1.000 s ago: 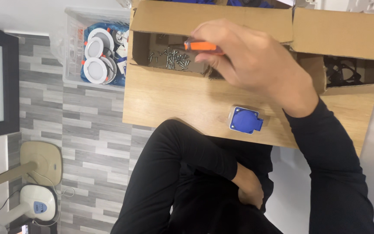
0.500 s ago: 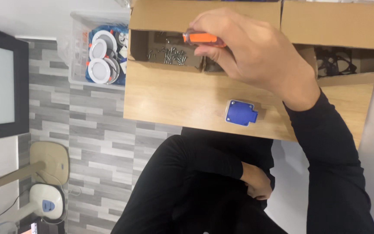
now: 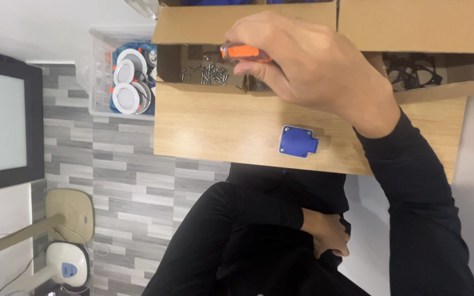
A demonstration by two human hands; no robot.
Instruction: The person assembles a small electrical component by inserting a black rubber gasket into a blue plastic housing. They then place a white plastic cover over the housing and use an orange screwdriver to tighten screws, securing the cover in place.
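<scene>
- right hand (image 3: 314, 71) curled tight around an orange-handled tool (image 3: 243, 52), fingers wrapped over the handle, held over the open cardboard box (image 3: 204, 24)
- tool sits just above the box's rim, over the pile of loose screws (image 3: 207, 74) in the box
- left hand (image 3: 329, 234) down by the lap, well away from the box, loosely curled against the black clothing, holding nothing visible
- blue square socket piece (image 3: 298, 141) lies on the wooden table (image 3: 215, 126), near the box, below the right hand
- second cardboard box (image 3: 412, 27) beside the first, black parts inside
- clear bin of round white lamps (image 3: 128, 77) just beside the box, on the opposite side
</scene>
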